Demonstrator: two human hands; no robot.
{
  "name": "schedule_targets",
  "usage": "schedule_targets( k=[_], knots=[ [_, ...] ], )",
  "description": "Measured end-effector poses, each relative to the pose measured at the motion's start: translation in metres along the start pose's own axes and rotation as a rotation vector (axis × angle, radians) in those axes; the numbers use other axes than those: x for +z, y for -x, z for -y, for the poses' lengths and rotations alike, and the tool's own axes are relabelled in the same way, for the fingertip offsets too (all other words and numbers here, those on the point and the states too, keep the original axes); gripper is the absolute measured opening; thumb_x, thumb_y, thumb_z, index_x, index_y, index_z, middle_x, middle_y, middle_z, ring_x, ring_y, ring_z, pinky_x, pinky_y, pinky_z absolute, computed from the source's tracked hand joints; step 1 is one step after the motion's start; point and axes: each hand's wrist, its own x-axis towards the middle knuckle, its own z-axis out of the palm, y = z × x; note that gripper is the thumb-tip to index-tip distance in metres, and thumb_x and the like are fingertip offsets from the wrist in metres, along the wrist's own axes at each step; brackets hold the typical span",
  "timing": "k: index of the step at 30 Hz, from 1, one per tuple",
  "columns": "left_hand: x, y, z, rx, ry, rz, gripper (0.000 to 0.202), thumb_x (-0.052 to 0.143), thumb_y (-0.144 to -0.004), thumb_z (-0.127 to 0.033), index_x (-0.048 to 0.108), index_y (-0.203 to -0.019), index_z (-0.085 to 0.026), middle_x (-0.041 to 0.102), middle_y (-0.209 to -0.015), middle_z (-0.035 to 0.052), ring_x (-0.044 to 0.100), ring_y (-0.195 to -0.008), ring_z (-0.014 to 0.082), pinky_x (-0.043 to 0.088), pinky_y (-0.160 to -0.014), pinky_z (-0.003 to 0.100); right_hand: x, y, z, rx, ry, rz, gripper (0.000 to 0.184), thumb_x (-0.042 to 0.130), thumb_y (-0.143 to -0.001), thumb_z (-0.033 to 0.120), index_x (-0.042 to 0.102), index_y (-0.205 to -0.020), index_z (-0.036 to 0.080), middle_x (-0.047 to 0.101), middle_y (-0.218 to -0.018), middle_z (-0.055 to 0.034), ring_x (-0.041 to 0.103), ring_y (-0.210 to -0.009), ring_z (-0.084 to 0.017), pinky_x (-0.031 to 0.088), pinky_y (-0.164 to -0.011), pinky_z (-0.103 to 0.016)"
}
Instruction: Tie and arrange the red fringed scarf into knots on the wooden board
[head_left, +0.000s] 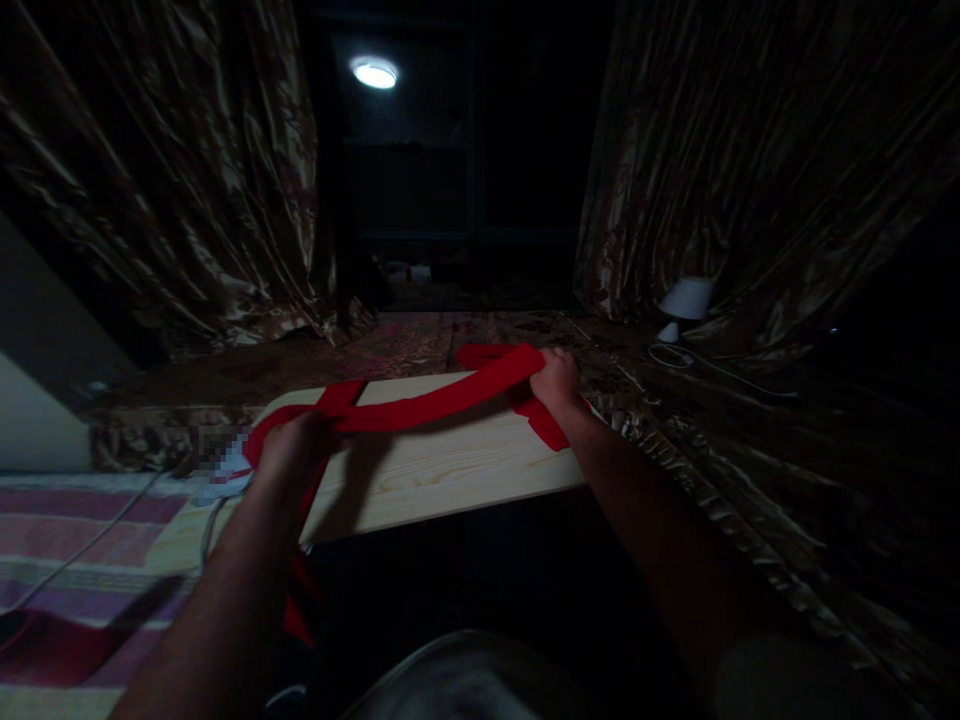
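A long red fabric strip (431, 405) stretches between my two hands, sagging slightly over a pale wooden board (439, 470). My left hand (289, 442) grips its left end near the board's left side. My right hand (556, 380) is closed on the other end by the far right corner. More red fabric lies under and behind the right hand. On the left, another length crosses the board and hangs over its near edge. The fingers of both hands are partly hidden by cloth and by darkness.
A pale object (225, 470), partly pixelated, sits left of my left hand with a cord close by. Striped cloth (67, 540) spreads at far left, with a red item (56, 645) on it. Behind are a small white lamp (684, 300) and patterned curtains (255, 200).
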Motion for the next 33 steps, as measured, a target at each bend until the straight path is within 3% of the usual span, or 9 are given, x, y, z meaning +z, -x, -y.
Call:
schedule_targets(
  k=[2,4,8,11,15,18,21,26,33],
  knots=[
    [-0.003,-0.002,0.002,-0.145,-0.272,0.263,0.027,0.073,-0.065,-0.037,0.067,-0.08,-0.015,0.069,-0.072,0.0103,0.067,-0.064,0.0249,0.053,-0.051,0.033,-0.005,-0.006,0.001,0.008,-0.08,-0.039,0.032,0.046,-0.089,0.017,0.07,-0.111,0.016,0.069,-0.113,-0.0152,0.062,-0.104,-0.026,0.047,-0.09,-0.031],
    [-0.002,-0.001,0.003,-0.181,-0.558,0.416,0.04,0.079,-0.061,-0.049,0.07,-0.079,-0.014,0.071,-0.071,0.013,0.067,-0.06,0.026,0.048,-0.046,0.03,-0.008,-0.008,0.006,0.0,-0.143,-0.023,0.035,0.047,-0.087,0.013,0.069,-0.113,0.017,0.069,-0.112,-0.0131,0.062,-0.102,-0.025,0.046,-0.089,-0.03],
    [0.019,0.008,0.012,0.115,-0.785,0.477,0.049,0.076,-0.063,-0.061,0.073,-0.075,-0.013,0.071,-0.066,0.0138,0.065,-0.057,0.0252,0.044,-0.047,0.03,-0.012,0.004,0.033,-0.044,-0.192,0.098,0.037,0.05,-0.085,0.013,0.067,-0.116,0.022,0.072,-0.109,-0.008,0.065,-0.1,-0.024,0.046,-0.086,-0.029],
    [0.044,0.02,0.025,0.332,-0.712,0.536,0.055,0.075,-0.068,-0.056,0.075,-0.102,-0.014,0.076,-0.087,0.014,0.07,-0.076,0.0265,0.053,-0.065,0.034,-0.017,0.023,0.061,-0.129,-0.154,0.203,0.029,0.054,-0.086,0.019,0.067,-0.112,0.024,0.074,-0.102,-0.0077,0.067,-0.093,-0.025,0.045,-0.079,-0.03],
    [0.076,0.045,0.041,0.551,-0.607,0.667,0.089,0.078,-0.069,-0.05,0.05,-0.145,-0.015,0.063,-0.133,0.0187,0.063,-0.119,0.0303,0.049,-0.097,0.039,-0.025,0.047,0.095,-0.271,-0.127,0.266,0.022,0.053,-0.092,0.032,0.067,-0.104,0.021,0.074,-0.099,-0.0101,0.067,-0.09,-0.024,0.042,-0.074,-0.028],
    [0.093,0.062,0.048,0.681,-0.633,0.749,0.106,0.078,-0.071,-0.045,0.026,-0.158,-0.014,0.059,-0.139,0.0179,0.062,-0.12,0.0283,0.048,-0.1,0.038,-0.027,0.056,0.11,-0.353,-0.152,0.283,0.022,0.051,-0.093,0.035,0.067,-0.098,0.021,0.074,-0.097,-0.0088,0.065,-0.087,-0.021,0.04,-0.071,-0.027],
    [0.103,0.068,0.051,0.718,-0.642,0.607,0.11,0.074,-0.074,-0.041,0.011,-0.16,-0.012,0.062,-0.135,0.0183,0.066,-0.112,0.0285,0.052,-0.093,0.039,-0.027,0.058,0.116,-0.433,-0.178,0.295,0.014,0.059,-0.084,0.025,0.067,-0.094,0.021,0.073,-0.091,-0.0053,0.063,-0.082,-0.019,0.036,-0.067,-0.027],
    [0.104,0.058,0.048,0.753,-0.666,0.404,0.095,0.057,-0.075,-0.014,0.016,-0.16,-0.01,0.065,-0.13,0.0182,0.067,-0.109,0.0271,0.052,-0.094,0.039,-0.025,0.054,0.112,-0.487,-0.253,0.234,0.012,0.06,-0.08,0.02,0.066,-0.09,0.02,0.072,-0.089,-0.0039,0.06,-0.077,-0.018,0.033,-0.064,-0.028],
    [0.101,0.047,0.049,0.775,-0.706,0.399,0.094,0.057,-0.068,-0.013,0.027,-0.157,-0.013,0.068,-0.126,0.0152,0.066,-0.11,0.0285,0.051,-0.094,0.039,-0.012,0.059,0.108,-0.529,-0.411,0.154,0.004,0.059,-0.082,0.021,0.062,-0.084,0.02,0.069,-0.081,-0.0011,0.056,-0.07,-0.015,0.031,-0.063,-0.026]
  ],
)
